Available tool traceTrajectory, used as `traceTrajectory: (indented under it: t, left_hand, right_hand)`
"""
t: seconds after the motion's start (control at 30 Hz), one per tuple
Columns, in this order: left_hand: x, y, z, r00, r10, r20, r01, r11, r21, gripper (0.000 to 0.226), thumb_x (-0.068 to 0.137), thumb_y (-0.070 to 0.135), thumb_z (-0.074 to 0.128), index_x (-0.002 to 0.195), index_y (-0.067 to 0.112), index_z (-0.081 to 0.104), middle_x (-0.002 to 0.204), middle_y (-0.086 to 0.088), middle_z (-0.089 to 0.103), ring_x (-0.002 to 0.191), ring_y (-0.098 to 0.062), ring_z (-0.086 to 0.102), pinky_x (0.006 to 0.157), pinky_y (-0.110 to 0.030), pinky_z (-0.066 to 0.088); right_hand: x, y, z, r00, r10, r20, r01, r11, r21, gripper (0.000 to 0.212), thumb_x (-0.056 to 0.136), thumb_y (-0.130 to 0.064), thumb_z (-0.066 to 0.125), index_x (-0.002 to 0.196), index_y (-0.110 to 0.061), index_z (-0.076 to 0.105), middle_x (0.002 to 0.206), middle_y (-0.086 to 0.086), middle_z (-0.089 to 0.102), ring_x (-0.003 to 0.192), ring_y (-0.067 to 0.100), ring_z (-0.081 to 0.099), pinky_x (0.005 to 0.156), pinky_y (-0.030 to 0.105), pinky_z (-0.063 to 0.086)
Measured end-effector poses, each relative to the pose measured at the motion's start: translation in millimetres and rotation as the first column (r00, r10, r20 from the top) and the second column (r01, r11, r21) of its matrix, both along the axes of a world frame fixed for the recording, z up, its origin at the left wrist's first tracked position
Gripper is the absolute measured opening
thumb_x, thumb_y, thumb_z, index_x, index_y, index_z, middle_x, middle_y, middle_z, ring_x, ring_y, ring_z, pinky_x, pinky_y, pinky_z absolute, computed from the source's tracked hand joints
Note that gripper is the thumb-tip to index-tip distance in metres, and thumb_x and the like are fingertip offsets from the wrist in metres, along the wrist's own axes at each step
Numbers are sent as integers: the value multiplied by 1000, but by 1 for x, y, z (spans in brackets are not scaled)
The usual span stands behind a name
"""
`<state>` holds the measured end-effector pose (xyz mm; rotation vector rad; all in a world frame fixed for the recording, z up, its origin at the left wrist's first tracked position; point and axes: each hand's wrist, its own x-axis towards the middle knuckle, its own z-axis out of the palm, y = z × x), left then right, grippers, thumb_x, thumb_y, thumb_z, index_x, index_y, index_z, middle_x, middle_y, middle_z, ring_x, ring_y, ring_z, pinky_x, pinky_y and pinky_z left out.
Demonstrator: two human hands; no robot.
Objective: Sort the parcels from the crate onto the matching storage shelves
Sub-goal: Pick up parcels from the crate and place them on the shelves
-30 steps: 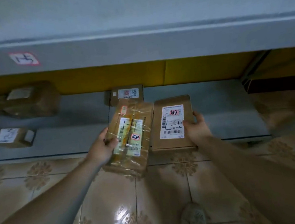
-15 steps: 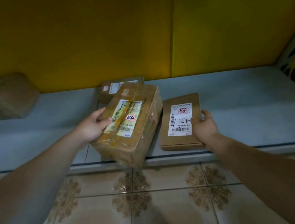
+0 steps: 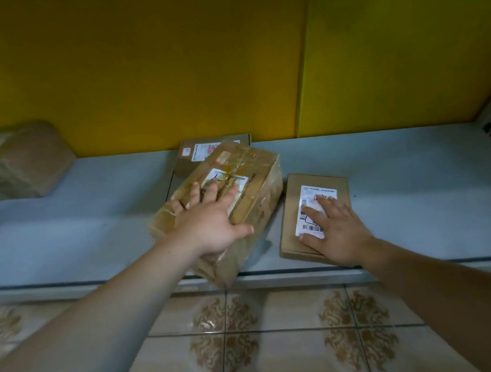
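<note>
Your left grip (image 3: 211,223) is released, its fingers spread flat on top of the taped cardboard box (image 3: 263,190) at the grey shelf's (image 3: 423,196) near edge. Your right grip (image 3: 338,230), also flat and released, rests on the flat labelled parcel (image 3: 288,226) just to its right.

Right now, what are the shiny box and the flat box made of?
The big tape-wrapped brown box looks like cardboard under glossy clear tape: it glints and wrinkles. The flat brown parcel seems plain matte cardboard with a white paper label.
</note>
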<state>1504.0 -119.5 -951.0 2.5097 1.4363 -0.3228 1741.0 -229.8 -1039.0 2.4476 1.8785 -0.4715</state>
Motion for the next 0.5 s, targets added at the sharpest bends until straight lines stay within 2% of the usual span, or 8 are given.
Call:
traceTrajectory:
  t: [0.07, 0.17, 0.23, 0.27, 0.33, 0.4, 0.5]
  left_hand:
    - [-19, 17, 4, 995, -91, -28, 90, 995, -29, 94, 81, 69, 55, 149, 49, -6, 161, 7, -17, 147, -24, -17, 116, -60, -7]
    - [-49, 41, 19, 980, -177, -89, 165, 978, -125, 97, 80, 49, 70, 148, 52, 1, 160, 16, -14, 148, -14, -15, 116, -53, -6]
    - [-54, 49, 25, 991, -126, -36, 121, 987, -105, 93, 79, 55, 69, 149, 49, 9, 160, 17, -4, 149, -14, -8, 118, -52, -2]
    - [-49, 49, 25, 997, -70, 29, 72, 995, -67, 89, 80, 63, 62, 150, 47, 10, 161, 15, 0, 149, -16, -6, 118, -53, -1]
    - [-30, 41, 20, 990, 67, 120, -65, 998, -23, 81, 84, 75, 39, 151, 46, 5, 162, 9, -4, 149, -22, -9, 116, -57, -4]
    - [-13, 33, 9, 989, 127, 71, -127, 992, -10, 75, 87, 76, 21, 150, 46, -5, 160, 5, -16, 147, -29, -19, 114, -62, -10]
    - [-13, 34, -3, 998, 58, -24, -58, 998, 19, 73, 87, 77, 15, 148, 48, -10, 157, 5, -25, 143, -31, -26, 113, -63, -12]
  right_hand:
    - [-3, 4, -3, 997, -77, 27, 76, 997, 28, 73, 93, -72, 29, 156, -37, 16, 166, 3, 0, 152, 25, -1, 123, 43, 0]
    - [-6, 15, -1, 976, -212, 51, 210, 977, 36, 72, 93, -72, 25, 155, -35, 22, 165, 6, 8, 151, 28, 7, 121, 46, 9]
    - [-1, 22, 3, 976, -214, 46, 210, 974, 82, 70, 93, -70, 30, 153, -34, 27, 164, 7, 12, 149, 28, 11, 119, 46, 12]
    - [3, 24, 4, 981, -190, 32, 186, 977, 107, 69, 93, -69, 34, 152, -34, 28, 164, 6, 12, 150, 28, 9, 119, 46, 11]
    - [12, 24, 4, 993, -118, 9, 116, 989, 91, 69, 94, -65, 37, 154, -33, 26, 166, 5, 7, 152, 26, 3, 121, 46, 6]
    - [18, 21, 0, 996, -92, 14, 91, 996, 21, 72, 93, -68, 33, 155, -35, 21, 166, 6, 6, 152, 27, 3, 122, 46, 5]
    - [20, 24, -6, 981, -196, 4, 196, 979, 55, 77, 84, -77, 26, 151, -40, 27, 162, 8, 18, 149, 30, 14, 121, 47, 12]
